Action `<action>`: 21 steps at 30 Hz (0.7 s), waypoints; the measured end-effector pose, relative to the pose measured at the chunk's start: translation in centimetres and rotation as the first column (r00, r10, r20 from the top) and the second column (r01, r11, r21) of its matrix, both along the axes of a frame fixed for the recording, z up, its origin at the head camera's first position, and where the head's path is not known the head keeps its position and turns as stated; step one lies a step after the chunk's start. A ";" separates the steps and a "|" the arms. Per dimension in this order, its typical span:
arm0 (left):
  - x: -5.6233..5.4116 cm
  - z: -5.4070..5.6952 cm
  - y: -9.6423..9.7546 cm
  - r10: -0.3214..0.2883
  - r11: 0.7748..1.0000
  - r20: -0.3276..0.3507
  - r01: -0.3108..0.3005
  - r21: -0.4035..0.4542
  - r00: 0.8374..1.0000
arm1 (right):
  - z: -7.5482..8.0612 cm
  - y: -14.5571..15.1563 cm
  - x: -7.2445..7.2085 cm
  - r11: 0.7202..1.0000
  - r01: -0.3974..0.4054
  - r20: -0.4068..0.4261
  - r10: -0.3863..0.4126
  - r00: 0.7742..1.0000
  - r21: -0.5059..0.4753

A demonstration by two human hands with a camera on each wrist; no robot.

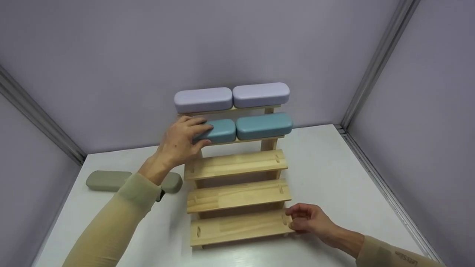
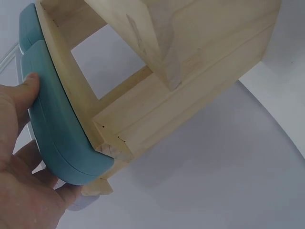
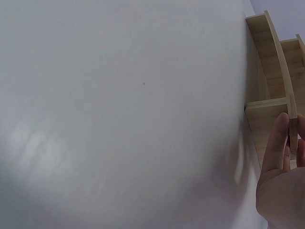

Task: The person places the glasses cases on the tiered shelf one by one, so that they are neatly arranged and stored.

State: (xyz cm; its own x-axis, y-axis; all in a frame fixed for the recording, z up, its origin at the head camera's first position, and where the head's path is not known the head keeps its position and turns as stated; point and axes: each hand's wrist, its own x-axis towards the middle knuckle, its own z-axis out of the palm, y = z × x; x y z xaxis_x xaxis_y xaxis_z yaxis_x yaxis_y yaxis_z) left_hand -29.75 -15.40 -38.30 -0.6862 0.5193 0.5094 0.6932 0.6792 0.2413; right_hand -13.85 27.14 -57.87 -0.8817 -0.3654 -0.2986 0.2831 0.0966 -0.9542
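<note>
Left hand: grip holding left teal case, rack's upper left, apparently aligning it.
Right hand: grip pinching rack's bottom-right end, likely steadying.

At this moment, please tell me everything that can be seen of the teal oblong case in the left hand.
The rounded teal oblong case looks smooth and hard, perhaps plastic, with a seam along its side; it seems closed. It lies lengthwise on the second-highest step of the pale wooden rack, end to end with a matching teal case. The left hand grips its left part.
</note>
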 end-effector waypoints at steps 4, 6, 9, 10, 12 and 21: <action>0.0 -0.2 0.2 -0.012 1.000 -0.025 0.012 0.014 1.000 | 0.0 0.0 0.0 1.000 -0.005 -0.004 0.005 1.000 0.003; 0.0 -0.3 0.2 -0.016 1.000 -0.033 0.017 0.022 0.999 | 0.0 0.0 0.0 1.000 -0.008 -0.007 0.008 1.000 0.002; 0.1 -0.4 0.2 -0.024 0.999 -0.048 0.026 0.030 0.999 | -0.1 0.1 0.0 1.000 -0.008 -0.006 0.008 1.000 -0.002; 0.1 -0.4 0.1 -0.029 0.999 -0.055 0.031 0.035 0.998 | -0.1 0.1 0.0 1.000 -0.006 -0.007 0.006 1.000 -0.003; 0.2 -0.5 -0.2 -0.039 0.998 -0.067 0.042 0.045 0.997 | -0.2 0.0 0.0 1.000 -0.003 -0.006 0.003 1.000 -0.003; 1.6 -0.2 -3.0 -0.012 0.991 -0.124 0.028 0.134 0.992 | -0.2 0.0 0.0 1.000 0.018 0.008 -0.018 1.000 0.010</action>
